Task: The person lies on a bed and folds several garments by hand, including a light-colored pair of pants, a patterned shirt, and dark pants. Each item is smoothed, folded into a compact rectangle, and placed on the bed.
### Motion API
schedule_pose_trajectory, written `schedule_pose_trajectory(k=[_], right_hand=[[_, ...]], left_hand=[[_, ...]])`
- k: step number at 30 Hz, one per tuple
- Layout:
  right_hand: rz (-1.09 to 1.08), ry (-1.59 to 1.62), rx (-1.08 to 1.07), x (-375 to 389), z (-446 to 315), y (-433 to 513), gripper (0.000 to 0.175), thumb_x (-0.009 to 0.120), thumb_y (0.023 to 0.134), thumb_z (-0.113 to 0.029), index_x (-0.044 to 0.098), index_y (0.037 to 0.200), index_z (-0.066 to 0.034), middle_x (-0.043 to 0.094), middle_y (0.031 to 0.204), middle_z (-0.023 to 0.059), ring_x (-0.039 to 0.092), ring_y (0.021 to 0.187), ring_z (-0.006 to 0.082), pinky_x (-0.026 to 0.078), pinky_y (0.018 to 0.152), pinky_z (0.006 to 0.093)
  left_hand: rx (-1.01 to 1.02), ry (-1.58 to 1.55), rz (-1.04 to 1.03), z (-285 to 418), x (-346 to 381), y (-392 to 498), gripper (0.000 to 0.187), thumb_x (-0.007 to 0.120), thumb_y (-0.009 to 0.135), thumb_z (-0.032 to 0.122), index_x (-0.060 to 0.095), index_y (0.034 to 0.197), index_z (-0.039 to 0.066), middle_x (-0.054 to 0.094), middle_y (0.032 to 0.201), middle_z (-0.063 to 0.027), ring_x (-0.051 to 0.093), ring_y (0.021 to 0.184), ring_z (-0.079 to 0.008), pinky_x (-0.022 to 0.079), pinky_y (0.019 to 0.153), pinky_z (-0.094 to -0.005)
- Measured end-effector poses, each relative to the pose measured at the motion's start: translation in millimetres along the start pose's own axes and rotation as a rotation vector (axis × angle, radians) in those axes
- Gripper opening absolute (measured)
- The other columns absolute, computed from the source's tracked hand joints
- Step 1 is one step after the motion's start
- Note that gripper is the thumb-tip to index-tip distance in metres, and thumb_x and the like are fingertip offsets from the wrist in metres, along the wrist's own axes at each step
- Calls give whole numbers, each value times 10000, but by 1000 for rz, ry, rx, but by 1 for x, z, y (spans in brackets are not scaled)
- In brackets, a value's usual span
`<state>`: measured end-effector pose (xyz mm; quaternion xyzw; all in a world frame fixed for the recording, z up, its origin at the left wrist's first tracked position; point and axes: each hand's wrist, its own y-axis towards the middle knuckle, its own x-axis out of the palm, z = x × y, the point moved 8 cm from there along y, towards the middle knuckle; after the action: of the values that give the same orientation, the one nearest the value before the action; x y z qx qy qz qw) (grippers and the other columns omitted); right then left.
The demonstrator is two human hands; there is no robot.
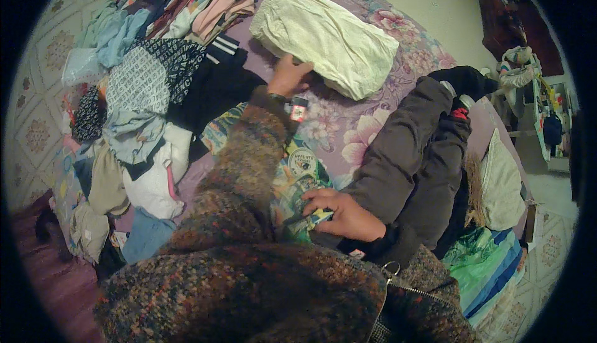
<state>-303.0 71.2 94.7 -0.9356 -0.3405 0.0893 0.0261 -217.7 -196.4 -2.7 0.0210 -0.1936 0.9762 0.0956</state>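
My left hand is at the near edge of a folded cream cloth, fingertips at or just beside the fabric; whether they pinch it is unclear. Across my lap lies a green, yellow and blue patterned garment with a printed round badge. My right hand grips part of this garment between thumb and fingers. Dark garments, one with white stripes, lie left of my left forearm. My sleeve covers part of the patterned garment.
Folded clothes and a heap of loose clothes lie at the left on the floral bedspread. My outstretched legs are at the right. Beyond them are a whitish cloth, a hand broom and a green plastic bag.
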Motion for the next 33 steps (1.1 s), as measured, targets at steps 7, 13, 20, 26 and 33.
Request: schedule_pose_trajectory(k=[7, 13, 20, 26, 33], right_hand=[[0, -53, -44, 5, -10, -2, 324, 680, 653, -50, 586, 962, -77, 527, 1134, 135, 476, 1094, 314, 373, 927, 368], [-63, -432, -201, 20, -50, -6, 422, 701, 641, -100, 572, 1043, -95, 489, 1165, 137, 428, 1119, 324, 327, 948, 384], [-208, -686, -196, 50, -45, -9, 301, 683, 639, -131, 630, 934, -97, 571, 947, 78, 499, 953, 297, 364, 831, 414], [-68, -418, -288, 34, -49, -12, 311, 659, 656, -38, 596, 960, -51, 586, 956, 119, 538, 937, 323, 422, 809, 378], [153, -261, -328, 18, -53, -22, 214, 634, 699, -25, 604, 910, -23, 611, 875, 106, 567, 852, 287, 445, 764, 361]], left_hand=[[197, 32, 186, 29, -134, -119, 426, 543, 831, 114, 434, 1217, -30, 616, 917, -123, 627, 762, -177, 517, 657, -263], [225, 85, 433, -26, -228, -212, 331, 540, 838, 131, 506, 1142, 3, 622, 828, -85, 564, 654, -100, 460, 575, -212], [-62, 440, 348, -116, -227, -275, 433, 630, 766, 130, 518, 1173, 35, 587, 811, -72, 560, 655, -132, 462, 516, -275], [-78, 19, 410, -146, -202, -283, 572, 671, 742, 97, 411, 1249, 44, 573, 824, -70, 566, 639, -142, 473, 445, -284], [226, 690, 382, -98, -210, -267, 492, 658, 742, 51, 470, 1194, 1, 594, 1004, -81, 574, 848, -161, 482, 736, -290]])
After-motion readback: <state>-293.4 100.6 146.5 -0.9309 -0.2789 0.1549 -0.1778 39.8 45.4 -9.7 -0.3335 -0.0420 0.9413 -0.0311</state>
